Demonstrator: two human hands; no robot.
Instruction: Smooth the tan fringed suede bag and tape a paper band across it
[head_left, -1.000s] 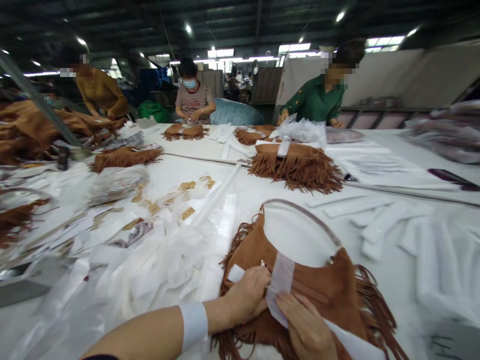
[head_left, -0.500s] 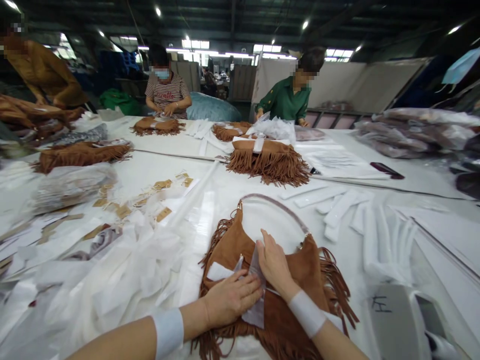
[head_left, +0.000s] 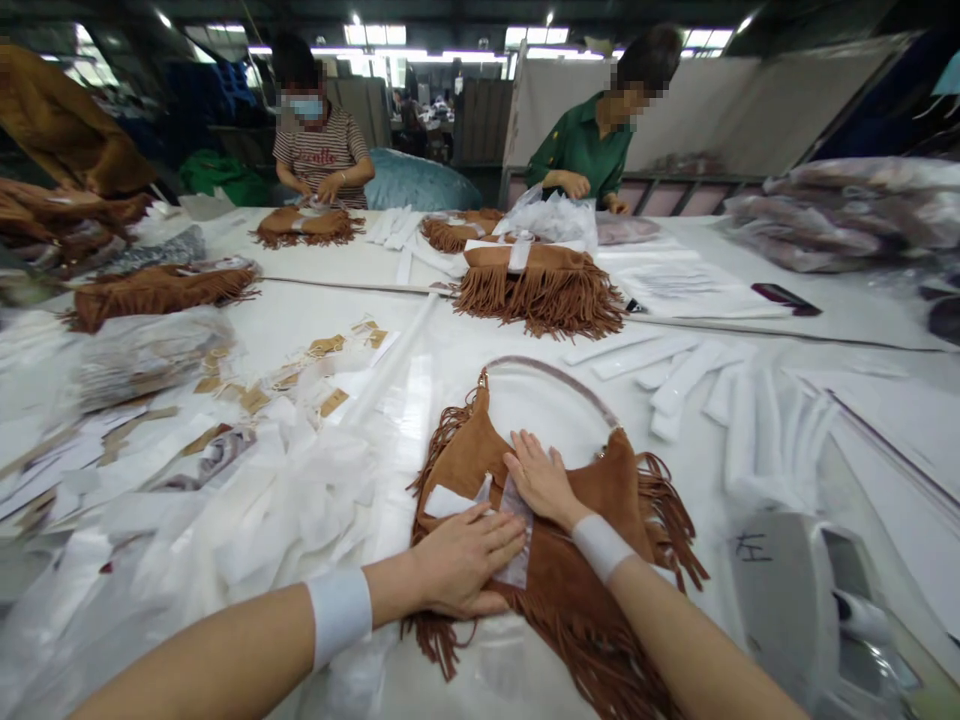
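A brown suede fringed handbag [head_left: 577, 580] lies flat on the white table before me, its wrapped strap [head_left: 559, 375] arched away from me. My left hand [head_left: 469, 560] rests flat on the bag's lower left, fingers stretched over a translucent strip [head_left: 516, 565]. Just below the bag's upper edge, my right hand [head_left: 541, 478] lies flat with its fingers extended, beside the top of that strip. A folded white piece [head_left: 448, 502] sits on the bag left of the strip. Neither hand grips anything. Both wrists wear pale bands.
Crumpled white wrapping [head_left: 285, 500] and tan tags [head_left: 326, 345] spread to the left. White strips [head_left: 682, 385] and a grey tape dispenser [head_left: 780, 600] are at right. More fringed bags [head_left: 536, 290] lie beyond. Co-workers stand across the table, one in a green shirt [head_left: 589, 150].
My right hand has flattened onto the bag and shifted slightly up. My left hand has spread its fingers, thumb out. The view has tilted down a little.
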